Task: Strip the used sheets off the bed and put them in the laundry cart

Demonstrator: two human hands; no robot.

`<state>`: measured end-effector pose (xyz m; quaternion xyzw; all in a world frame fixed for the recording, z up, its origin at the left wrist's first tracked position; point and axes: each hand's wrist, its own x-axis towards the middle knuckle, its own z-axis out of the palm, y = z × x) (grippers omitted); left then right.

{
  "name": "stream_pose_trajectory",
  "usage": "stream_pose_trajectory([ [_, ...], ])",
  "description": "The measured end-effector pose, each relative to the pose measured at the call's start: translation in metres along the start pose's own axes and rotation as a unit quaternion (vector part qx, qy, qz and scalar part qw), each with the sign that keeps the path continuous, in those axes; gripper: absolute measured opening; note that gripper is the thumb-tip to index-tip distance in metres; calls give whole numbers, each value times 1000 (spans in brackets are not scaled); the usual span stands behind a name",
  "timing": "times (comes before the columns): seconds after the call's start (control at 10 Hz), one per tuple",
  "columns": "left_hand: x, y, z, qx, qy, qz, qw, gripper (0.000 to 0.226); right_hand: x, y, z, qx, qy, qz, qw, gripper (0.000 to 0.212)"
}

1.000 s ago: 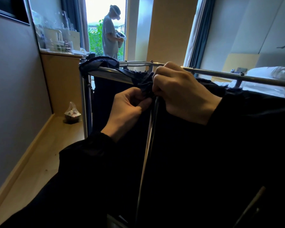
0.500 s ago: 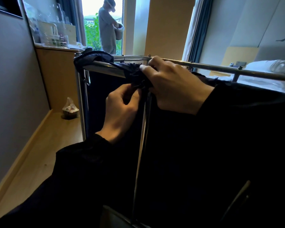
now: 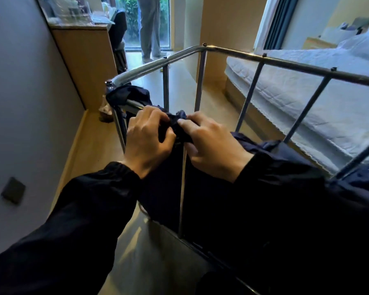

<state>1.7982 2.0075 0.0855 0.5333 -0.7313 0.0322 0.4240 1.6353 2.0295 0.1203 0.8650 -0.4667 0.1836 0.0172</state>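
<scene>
So far: bed (image 3: 307, 99) seemingly unstripped; bag (image 3: 134, 95) being fastened to laundry cart (image 3: 285, 62).
Grip: bag pinched by left hand (image 3: 147, 141) and right hand (image 3: 211, 145).

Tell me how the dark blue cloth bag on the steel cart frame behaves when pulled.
Probably floppy: the dark blue cloth bag bunches where the left hand and right hand pinch it. Likely light: it hangs slack from the thin steel cart frame.

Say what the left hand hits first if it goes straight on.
The left hand pinches the bunched cart-bag fabric, so that comes first; just beyond it, probably the right hand.
</scene>
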Motion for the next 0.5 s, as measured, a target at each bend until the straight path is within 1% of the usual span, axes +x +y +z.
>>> stream_pose_trajectory([
  [0.1,8,19,-12,40,-73,0,997,43,-5,1,-17,56,-40,42,997,48],
  [0.2,17,34,-23,103,-163,-13,981,47,-14,5,-32,47,-73,103,991,52],
  [0.3,26,49,-37,141,-245,-55,958,46,-23,12,-51,45,-170,152,973,58],
  [0.4,42,66,-52,157,-311,-58,935,47,-29,21,-73,77,-223,197,952,54],
  [0.5,63,81,-61,160,-368,-52,914,44,-31,30,-90,116,-259,228,931,49],
])
